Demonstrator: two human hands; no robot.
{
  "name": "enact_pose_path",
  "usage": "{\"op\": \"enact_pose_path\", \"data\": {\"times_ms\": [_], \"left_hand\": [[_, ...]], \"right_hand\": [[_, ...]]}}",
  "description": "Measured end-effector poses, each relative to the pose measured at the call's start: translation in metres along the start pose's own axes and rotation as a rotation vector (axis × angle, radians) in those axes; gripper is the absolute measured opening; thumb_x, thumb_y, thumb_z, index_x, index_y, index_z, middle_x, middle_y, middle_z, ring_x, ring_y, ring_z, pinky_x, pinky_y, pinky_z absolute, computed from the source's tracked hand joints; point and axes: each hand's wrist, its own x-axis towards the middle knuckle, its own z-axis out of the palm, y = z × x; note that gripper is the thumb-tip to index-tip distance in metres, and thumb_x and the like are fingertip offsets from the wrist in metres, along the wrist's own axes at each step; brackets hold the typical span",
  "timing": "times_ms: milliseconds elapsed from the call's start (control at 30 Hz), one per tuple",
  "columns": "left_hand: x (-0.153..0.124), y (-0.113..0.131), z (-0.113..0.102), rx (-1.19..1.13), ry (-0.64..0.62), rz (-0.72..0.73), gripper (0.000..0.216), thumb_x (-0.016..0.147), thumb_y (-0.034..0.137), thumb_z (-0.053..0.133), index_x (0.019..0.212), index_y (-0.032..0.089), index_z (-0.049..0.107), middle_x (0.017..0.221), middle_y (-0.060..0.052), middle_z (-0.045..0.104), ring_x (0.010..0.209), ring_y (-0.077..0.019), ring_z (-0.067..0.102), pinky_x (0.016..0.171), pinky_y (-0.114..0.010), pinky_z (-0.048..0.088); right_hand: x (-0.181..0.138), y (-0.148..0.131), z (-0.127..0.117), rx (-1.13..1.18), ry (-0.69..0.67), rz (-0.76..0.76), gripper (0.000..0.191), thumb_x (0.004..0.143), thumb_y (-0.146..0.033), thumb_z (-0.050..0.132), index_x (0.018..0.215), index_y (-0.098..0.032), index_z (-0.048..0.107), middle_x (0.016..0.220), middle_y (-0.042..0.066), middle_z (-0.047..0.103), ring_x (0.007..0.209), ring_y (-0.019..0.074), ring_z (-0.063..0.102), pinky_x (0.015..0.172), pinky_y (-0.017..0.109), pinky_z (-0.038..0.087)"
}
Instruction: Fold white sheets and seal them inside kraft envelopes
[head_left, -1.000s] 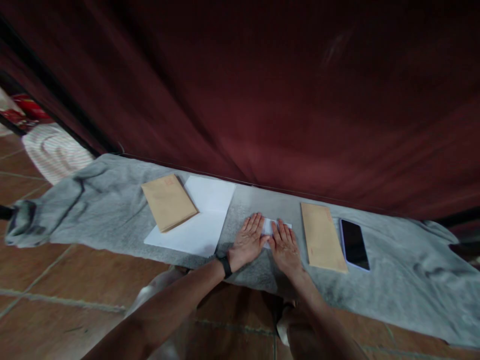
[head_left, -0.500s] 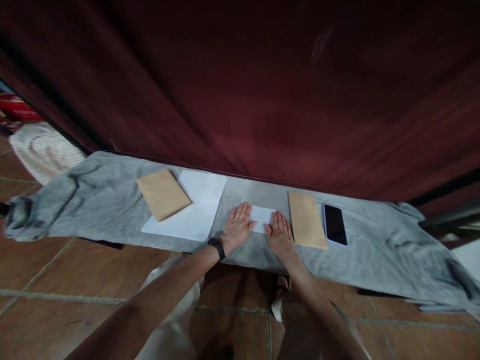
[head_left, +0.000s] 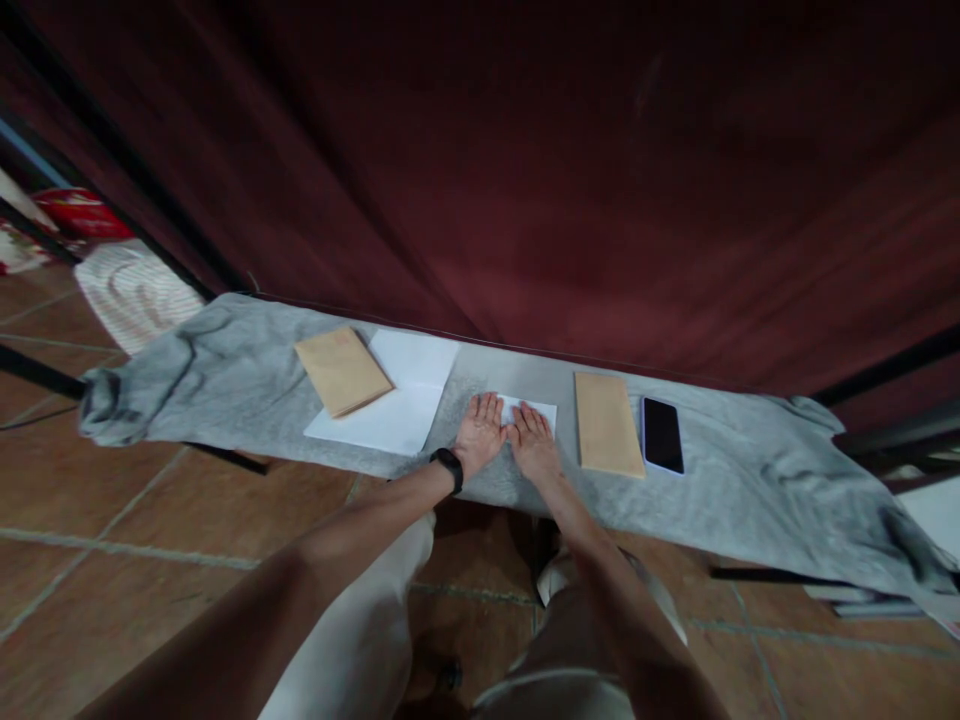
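A small folded white paper lies on the grey cloth, partly covered by both hands. My left hand, with a black band on its wrist, rests flat on the paper's left end. Pressed on its middle is my right hand, fingers stretched out, close beside the left. To the right of the hands lies a brown envelope. On the left, a stack of brown envelopes sits partly over larger white sheets with a crease across them.
A phone with a dark screen lies right of the single envelope. Grey cloth covers the long narrow bench. A dark red curtain hangs along its far edge. Striped fabric is at the far left, above the tiled floor.
My right hand has slid left along the folded paper, up against my left hand, uncovering the paper's right end. The view has shifted slightly.
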Motion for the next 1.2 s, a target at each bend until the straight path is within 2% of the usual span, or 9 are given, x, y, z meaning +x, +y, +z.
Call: {"op": "enact_pose_path", "data": {"times_ms": [133, 267, 400, 567, 667, 867, 1000, 1200], "left_hand": [[-0.001, 0.001, -0.002, -0.018, 0.018, 0.005, 0.063, 0.101, 0.032, 0.033, 0.154, -0.003, 0.035, 0.160, -0.026, 0.034, 0.154, -0.0328, 0.026, 0.126, -0.053, 0.012], [-0.003, 0.000, 0.001, 0.003, 0.033, -0.016, 0.063, 0.102, 0.033, 0.032, 0.154, -0.002, 0.033, 0.160, -0.026, 0.035, 0.153, -0.0339, 0.027, 0.125, -0.056, 0.013], [-0.008, -0.008, 0.008, -0.025, 0.059, -0.026, 0.062, 0.103, 0.037, 0.030, 0.157, 0.006, 0.032, 0.163, -0.020, 0.033, 0.153, -0.0302, 0.028, 0.124, -0.051, 0.019], [-0.011, -0.015, 0.013, -0.065, 0.087, -0.035, 0.062, 0.104, 0.039, 0.027, 0.158, 0.008, 0.031, 0.165, -0.016, 0.031, 0.155, -0.0267, 0.024, 0.126, -0.049, 0.016], [-0.012, -0.016, 0.014, -0.073, 0.087, -0.031, 0.061, 0.105, 0.039, 0.024, 0.158, 0.009, 0.031, 0.165, -0.015, 0.030, 0.155, -0.0252, 0.023, 0.127, -0.047, 0.015], [-0.013, -0.016, 0.010, -0.052, 0.049, -0.020, 0.059, 0.104, 0.032, 0.024, 0.158, 0.009, 0.032, 0.166, -0.014, 0.029, 0.155, -0.0256, 0.023, 0.127, -0.049, 0.015], [-0.014, -0.016, 0.008, -0.058, 0.045, -0.026, 0.058, 0.104, 0.031, 0.026, 0.158, 0.009, 0.032, 0.166, -0.014, 0.029, 0.155, -0.0258, 0.024, 0.127, -0.048, 0.017], [-0.020, -0.020, 0.010, -0.062, 0.072, -0.043, 0.057, 0.105, 0.034, 0.028, 0.157, 0.013, 0.037, 0.165, -0.010, 0.034, 0.154, -0.0251, 0.027, 0.126, -0.047, 0.019]], "right_hand": [[-0.006, 0.011, -0.004, -0.058, 0.043, 0.020, 0.055, 0.106, -0.037, 0.033, 0.154, -0.013, 0.041, 0.163, 0.017, 0.034, 0.150, 0.0285, 0.036, 0.122, 0.051, 0.026], [-0.009, 0.018, -0.004, -0.081, 0.026, 0.075, 0.057, 0.105, -0.037, 0.034, 0.154, -0.010, 0.041, 0.163, 0.019, 0.033, 0.150, 0.0288, 0.035, 0.122, 0.050, 0.024], [-0.012, 0.025, -0.003, -0.059, 0.063, 0.112, 0.058, 0.103, -0.036, 0.036, 0.153, -0.009, 0.042, 0.160, 0.019, 0.039, 0.147, 0.0298, 0.039, 0.121, 0.052, 0.026], [-0.006, 0.029, -0.012, -0.013, 0.105, 0.159, 0.054, 0.102, -0.030, 0.037, 0.146, -0.004, 0.051, 0.152, 0.022, 0.049, 0.142, 0.0310, 0.047, 0.120, 0.051, 0.029], [0.004, 0.019, -0.015, 0.048, 0.127, 0.105, 0.052, 0.104, -0.032, 0.034, 0.147, -0.008, 0.052, 0.154, 0.018, 0.048, 0.144, 0.0290, 0.044, 0.121, 0.051, 0.030], [0.014, -0.007, -0.005, 0.049, 0.000, -0.048, 0.052, 0.108, -0.036, 0.029, 0.150, -0.012, 0.048, 0.161, 0.013, 0.039, 0.150, 0.0252, 0.035, 0.124, 0.044, 0.027], [0.011, -0.009, -0.002, -0.018, -0.053, -0.058, 0.052, 0.108, -0.038, 0.031, 0.155, -0.019, 0.042, 0.164, 0.010, 0.033, 0.152, 0.0267, 0.032, 0.125, 0.048, 0.021], [0.010, -0.008, -0.006, -0.078, -0.110, -0.028, 0.052, 0.108, -0.039, 0.029, 0.158, -0.024, 0.036, 0.167, 0.007, 0.027, 0.153, 0.0278, 0.029, 0.124, 0.048, 0.019]]}}
